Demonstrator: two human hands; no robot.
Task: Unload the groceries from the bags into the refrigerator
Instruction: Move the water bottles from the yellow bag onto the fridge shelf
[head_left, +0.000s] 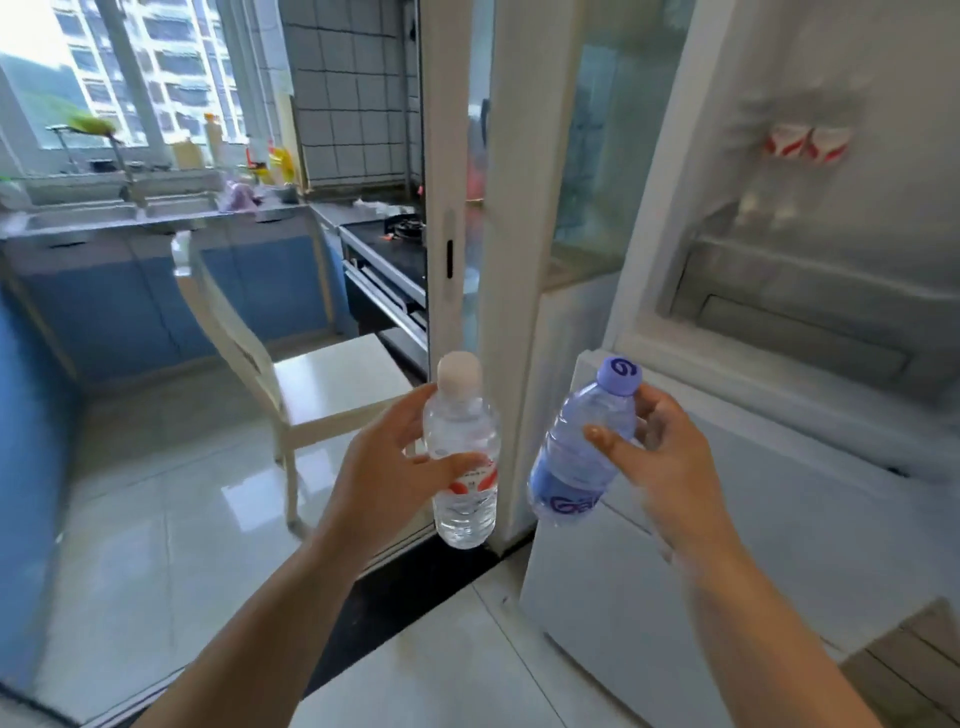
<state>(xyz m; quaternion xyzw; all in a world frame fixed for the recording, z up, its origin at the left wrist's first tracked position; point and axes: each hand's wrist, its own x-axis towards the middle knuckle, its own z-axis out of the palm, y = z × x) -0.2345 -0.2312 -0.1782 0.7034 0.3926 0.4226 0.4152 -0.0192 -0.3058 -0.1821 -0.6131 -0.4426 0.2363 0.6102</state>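
Head view: left hand (382, 467) grips clear ribbed bottle (462, 457); right hand (660, 447) grips purple-tinted plastic bottle (576, 462).

Operator: two bare forearms and hands
Left hand (382, 467), right hand (657, 457): no sleeves, gloves, rings or watches visible.
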